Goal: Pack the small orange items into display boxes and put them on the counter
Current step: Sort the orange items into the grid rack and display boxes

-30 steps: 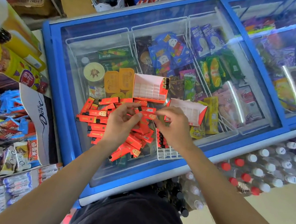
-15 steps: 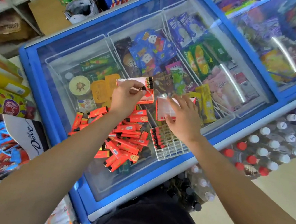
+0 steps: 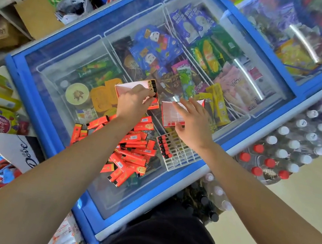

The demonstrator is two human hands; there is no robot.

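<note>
A pile of small orange items lies on the glass lid of the blue freezer. Beyond it stand two white-lined display boxes. My left hand is over the left box, fingers pinched on a small orange item at the box's right column of black-capped items; the item is mostly hidden. My right hand rests with fingers spread on the right box. A white grid tray near the freezer's front edge holds one column of items.
Ice-cream packs fill the wire baskets under the glass. A shrink-wrapped pack of bottles stands on the floor to the right. Snack boxes, one lettered Dove, crowd the left. A second freezer adjoins at the upper right.
Both hands left the pile, where they held an orange item together, and moved away from me to the boxes. The left hand stays at the left box; the right hand's fingers have spread.
</note>
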